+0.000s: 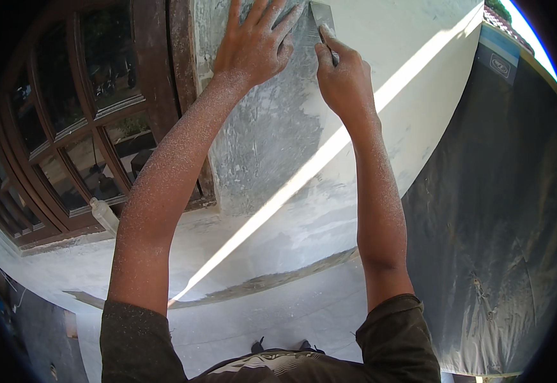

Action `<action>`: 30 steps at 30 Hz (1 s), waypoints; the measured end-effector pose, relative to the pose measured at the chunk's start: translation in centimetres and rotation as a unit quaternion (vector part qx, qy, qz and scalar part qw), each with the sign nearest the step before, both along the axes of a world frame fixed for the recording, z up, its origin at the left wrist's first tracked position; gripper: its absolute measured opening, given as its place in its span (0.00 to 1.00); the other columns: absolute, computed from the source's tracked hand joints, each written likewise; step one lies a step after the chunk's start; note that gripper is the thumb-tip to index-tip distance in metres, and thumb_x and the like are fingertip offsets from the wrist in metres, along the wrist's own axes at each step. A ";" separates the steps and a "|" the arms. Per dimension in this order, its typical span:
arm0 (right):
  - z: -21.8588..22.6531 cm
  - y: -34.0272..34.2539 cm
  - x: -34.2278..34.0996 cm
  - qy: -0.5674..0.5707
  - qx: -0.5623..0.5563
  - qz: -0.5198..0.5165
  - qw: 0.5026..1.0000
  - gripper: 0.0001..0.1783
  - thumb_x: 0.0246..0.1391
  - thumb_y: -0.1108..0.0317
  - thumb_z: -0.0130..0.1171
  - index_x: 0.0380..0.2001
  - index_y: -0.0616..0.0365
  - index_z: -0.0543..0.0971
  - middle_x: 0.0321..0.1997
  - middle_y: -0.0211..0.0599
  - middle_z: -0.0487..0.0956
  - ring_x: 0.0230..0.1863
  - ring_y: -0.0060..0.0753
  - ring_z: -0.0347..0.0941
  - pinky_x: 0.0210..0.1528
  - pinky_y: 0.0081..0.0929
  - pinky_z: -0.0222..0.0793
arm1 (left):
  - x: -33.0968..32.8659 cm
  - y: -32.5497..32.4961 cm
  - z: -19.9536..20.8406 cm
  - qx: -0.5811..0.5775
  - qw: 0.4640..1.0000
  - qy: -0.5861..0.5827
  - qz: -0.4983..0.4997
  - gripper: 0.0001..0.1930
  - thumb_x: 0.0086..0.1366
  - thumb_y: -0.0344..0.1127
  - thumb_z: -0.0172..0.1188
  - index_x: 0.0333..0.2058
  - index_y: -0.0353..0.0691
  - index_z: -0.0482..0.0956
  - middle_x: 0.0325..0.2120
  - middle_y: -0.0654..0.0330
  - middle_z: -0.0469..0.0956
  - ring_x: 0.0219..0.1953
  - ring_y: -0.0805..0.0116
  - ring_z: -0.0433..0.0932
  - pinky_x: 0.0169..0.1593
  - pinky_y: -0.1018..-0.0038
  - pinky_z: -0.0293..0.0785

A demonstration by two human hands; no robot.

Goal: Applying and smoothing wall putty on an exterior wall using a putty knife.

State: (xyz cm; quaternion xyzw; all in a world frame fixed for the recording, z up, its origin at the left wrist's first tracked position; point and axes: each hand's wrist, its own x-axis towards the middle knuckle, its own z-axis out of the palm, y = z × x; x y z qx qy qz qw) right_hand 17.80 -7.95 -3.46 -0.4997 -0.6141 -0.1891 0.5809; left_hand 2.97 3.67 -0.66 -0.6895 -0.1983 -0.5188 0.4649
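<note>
Both my arms reach up to a wall (272, 153) with grey, scraped patches beside whiter coating. My right hand (347, 76) is closed round the handle of a putty knife (322, 18), whose flat metal blade points up and lies at the grey surface. To its left, my left hand (253, 48) is spread against the wall with its fingers apart and nothing in it. The tips of some left fingers run out of the picture at the top. Pale dust covers my forearms and hands.
On the left is a brown wooden window frame (157, 64) with glass panes. A clear plastic bottle (104, 216) stands on its sill, by my left forearm. A dark sheet (483, 191) hangs at the right. Sunlight crosses the wall diagonally. Dusty floor (227, 345) lies below.
</note>
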 end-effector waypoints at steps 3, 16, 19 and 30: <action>-1.4 -0.3 -0.1 0.002 -0.021 -0.006 1.000 0.21 0.67 0.66 0.53 0.60 0.56 0.78 0.40 0.62 0.83 0.40 0.60 0.83 0.48 0.48 0.78 | -0.1 -1.7 -0.2 -0.021 1.000 0.004 0.015 0.36 0.62 0.40 0.60 0.70 0.47 0.65 0.75 0.55 0.52 0.78 0.57 0.44 0.77 0.44 0.38; -3.6 0.5 -0.3 0.003 -0.006 -0.007 1.000 0.21 0.67 0.66 0.53 0.61 0.55 0.77 0.38 0.63 0.83 0.39 0.62 0.83 0.48 0.52 0.78 | -0.2 -3.0 0.2 -0.103 0.989 0.027 0.106 0.36 0.62 0.40 0.60 0.70 0.47 0.64 0.75 0.56 0.52 0.78 0.58 0.44 0.77 0.44 0.38; 0.7 0.6 0.1 -0.013 0.008 -0.018 1.000 0.21 0.68 0.66 0.52 0.61 0.58 0.77 0.39 0.62 0.84 0.39 0.59 0.84 0.46 0.50 0.78 | 0.2 -3.4 0.3 -0.130 0.990 0.024 0.054 0.37 0.61 0.40 0.60 0.70 0.46 0.64 0.75 0.56 0.53 0.78 0.58 0.44 0.77 0.44 0.39; 0.9 0.0 -0.4 0.020 -0.054 0.000 0.998 0.21 0.68 0.66 0.52 0.61 0.58 0.77 0.45 0.61 0.83 0.47 0.61 0.82 0.55 0.48 0.77 | -0.1 -2.7 0.2 -0.112 0.991 0.018 0.069 0.37 0.60 0.40 0.61 0.70 0.46 0.64 0.74 0.55 0.53 0.77 0.57 0.46 0.76 0.44 0.40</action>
